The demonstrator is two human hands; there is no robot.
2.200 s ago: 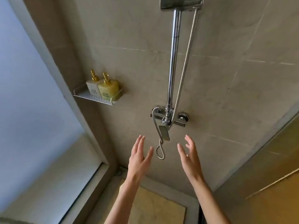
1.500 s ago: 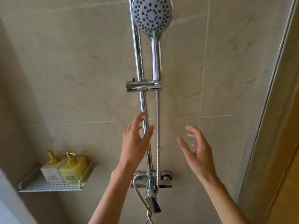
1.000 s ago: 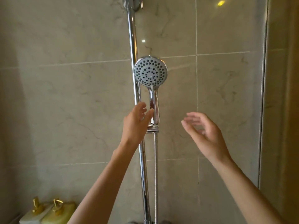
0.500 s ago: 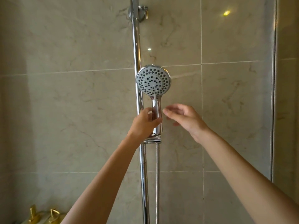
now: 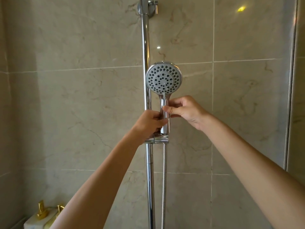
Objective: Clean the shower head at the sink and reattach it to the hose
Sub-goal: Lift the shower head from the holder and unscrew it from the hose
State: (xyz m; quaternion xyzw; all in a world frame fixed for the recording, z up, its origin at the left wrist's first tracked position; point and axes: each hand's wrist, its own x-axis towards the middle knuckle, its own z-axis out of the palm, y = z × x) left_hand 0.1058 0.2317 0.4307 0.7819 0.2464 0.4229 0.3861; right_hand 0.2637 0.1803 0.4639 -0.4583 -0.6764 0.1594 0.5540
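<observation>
A chrome shower head with a round grey nozzle face stands upright in its holder on the vertical chrome rail. My left hand grips the lower part of the handle from the left, just above the holder. My right hand grips the upper part of the handle from the right, thumb across the front. The metal hose hangs straight down from the holder, still joined to the handle.
Beige marbled wall tiles fill the view. Two pale soap bottles with gold pumps sit at the bottom left. A glass panel edge runs down the right side. The rail's wall bracket is at the top.
My view rose from the tap to the shower head. My left hand closed round the lower handle, and my right hand came in from the right and took the upper handle.
</observation>
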